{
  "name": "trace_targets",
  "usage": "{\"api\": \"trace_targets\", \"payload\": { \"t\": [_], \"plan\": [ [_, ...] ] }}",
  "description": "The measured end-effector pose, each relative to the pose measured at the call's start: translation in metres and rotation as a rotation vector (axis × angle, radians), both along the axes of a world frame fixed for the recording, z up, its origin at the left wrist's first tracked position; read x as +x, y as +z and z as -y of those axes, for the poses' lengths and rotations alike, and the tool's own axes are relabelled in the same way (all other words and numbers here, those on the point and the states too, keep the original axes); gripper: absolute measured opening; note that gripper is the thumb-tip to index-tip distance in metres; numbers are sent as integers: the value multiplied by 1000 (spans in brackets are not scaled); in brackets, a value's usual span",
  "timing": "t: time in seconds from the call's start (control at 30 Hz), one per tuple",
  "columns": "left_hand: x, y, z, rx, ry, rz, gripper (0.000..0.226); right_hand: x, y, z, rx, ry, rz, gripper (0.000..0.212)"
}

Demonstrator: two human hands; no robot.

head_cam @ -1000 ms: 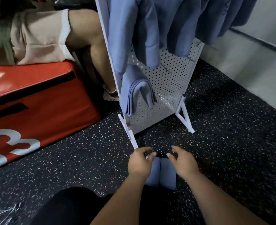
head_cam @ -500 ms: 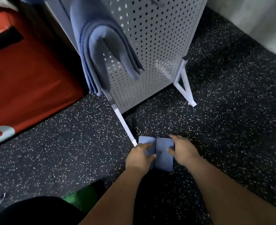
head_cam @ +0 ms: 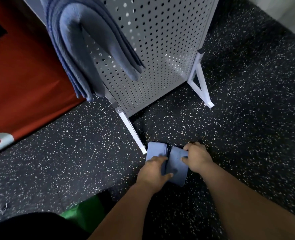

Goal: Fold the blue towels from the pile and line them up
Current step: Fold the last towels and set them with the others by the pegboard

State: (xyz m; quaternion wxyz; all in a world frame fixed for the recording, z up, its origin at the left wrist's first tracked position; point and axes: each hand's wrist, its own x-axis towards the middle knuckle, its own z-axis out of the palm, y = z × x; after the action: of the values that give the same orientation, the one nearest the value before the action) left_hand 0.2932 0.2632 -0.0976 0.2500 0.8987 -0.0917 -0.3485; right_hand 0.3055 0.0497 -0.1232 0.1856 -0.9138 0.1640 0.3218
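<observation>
Blue pair: left folded towel (head_cam: 156, 150) and right folded towel (head_cam: 177, 164) lie side by side on the speckled rubber floor (head_cam: 74, 153), just beside the pegboard stand (head_cam: 160, 49) foot.
Left hand (head_cam: 153, 172): fingers curled over left folded towel at the seam, thumb on the right one.
Right hand (head_cam: 197, 157): pinches right folded towel's outer edge, thumb on top.
Stand: hanging towel (head_cam: 77, 49) draped on it.
</observation>
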Motion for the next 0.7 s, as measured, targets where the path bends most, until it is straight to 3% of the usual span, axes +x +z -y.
{"api": "trace_targets", "payload": {
  "t": [0.23,0.5,0.7],
  "plan": [
    [-5,20,8,-42,-17,21,78,-15,33,-3,228,-219,46,39],
    [6,83,16,-192,112,198,78,4,119,-11,420,-349,329,33],
    [15,144,9,-316,266,345,79,4,179,-39,750,-462,530,35]
  ]
}}
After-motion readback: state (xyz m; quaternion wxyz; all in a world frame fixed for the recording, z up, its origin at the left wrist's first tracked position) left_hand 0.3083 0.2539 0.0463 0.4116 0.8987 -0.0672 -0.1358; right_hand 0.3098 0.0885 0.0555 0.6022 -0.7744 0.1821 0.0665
